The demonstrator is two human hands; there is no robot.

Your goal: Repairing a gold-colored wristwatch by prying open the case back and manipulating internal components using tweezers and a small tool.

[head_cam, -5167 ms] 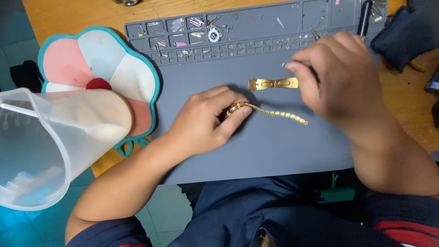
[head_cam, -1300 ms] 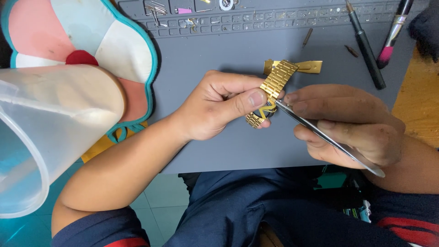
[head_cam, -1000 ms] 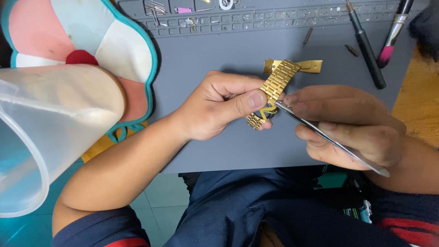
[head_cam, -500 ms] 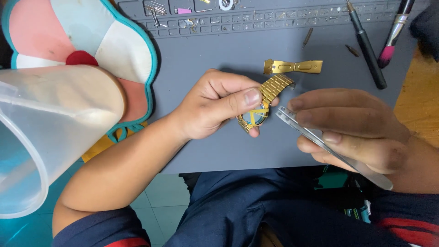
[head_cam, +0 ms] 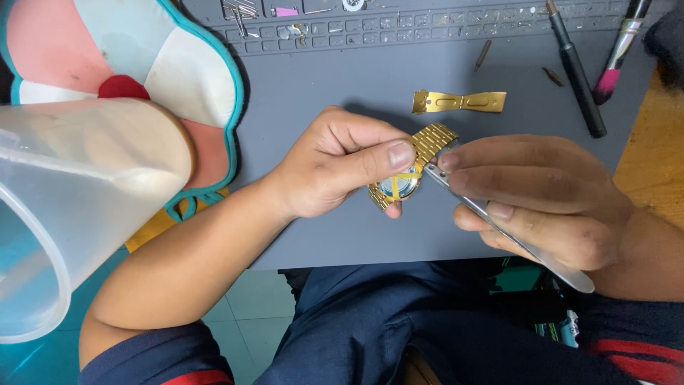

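Just above the near edge of the grey work mat [head_cam: 342,78], the left hand [head_cam: 335,167] pinched a gold wristwatch [head_cam: 399,184], its thumb lying across the round case and its fingers curled shut behind it, so the watch was lifted slightly off the mat with the gold link band [head_cam: 436,140] running up and to the right from the case. Right of the watch, the right hand [head_cam: 548,196] gripped steel tweezers [head_cam: 499,224], fingers folded closed over the shaft; the tips came up to the case edge just beside the left thumb, though whether they touched the metal I could not tell. Beyond the watch, farther up the mat, a loose gold clasp piece [head_cam: 459,102] lay flat, apart from the band. Up and right of the watch lay a black pen-like tool [head_cam: 577,71] and a brush with a pink handle [head_cam: 618,46], side by side near the mat's right edge, with two small dark bits [head_cam: 483,53] just left of them. Along the mat's far edge ran rows of small compartments [head_cam: 342,25] holding pins and tiny parts. Left of the watch, a flower-shaped tray [head_cam: 185,71] with pink and white sections and a teal rim overlapped the mat, and a translucent plastic cup [head_cam: 64,207] loomed blurred, close to the camera. Right of the mat, the wooden counter [head_cam: 652,157] showed
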